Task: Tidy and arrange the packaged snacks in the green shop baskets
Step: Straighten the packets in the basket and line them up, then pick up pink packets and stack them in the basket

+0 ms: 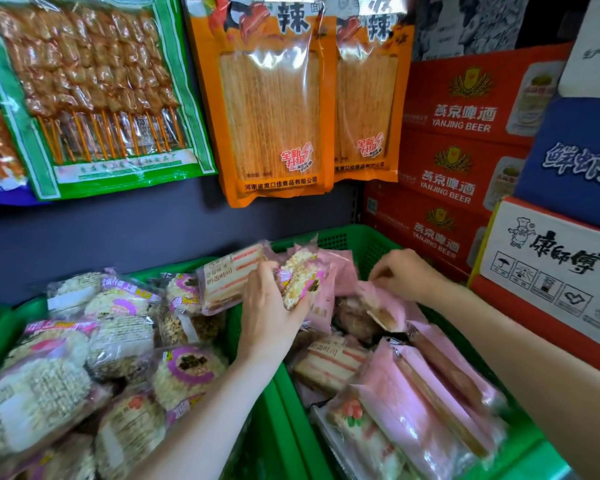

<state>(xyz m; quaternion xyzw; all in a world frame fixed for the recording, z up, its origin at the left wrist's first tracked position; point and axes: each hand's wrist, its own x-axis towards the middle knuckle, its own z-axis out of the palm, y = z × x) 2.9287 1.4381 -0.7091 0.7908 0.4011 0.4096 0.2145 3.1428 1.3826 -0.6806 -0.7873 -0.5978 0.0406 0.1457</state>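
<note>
Both bare forearms reach forward from the lower edge of the view. The left hand (274, 299) is raised with its back to the camera, thumb and fingers curled in a grip. The right hand (404, 271) sits farther right, wrist bent down, fingertips pinched together, though what they pinch seems partly hidden. The hands stay apart.

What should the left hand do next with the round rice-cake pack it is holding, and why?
Probably carry it left and set it down in the left basket. The left hand grips a round rice-cake pack over the right basket, which holds pink sandwich packs; the matching round packs lie in the left one.
</note>
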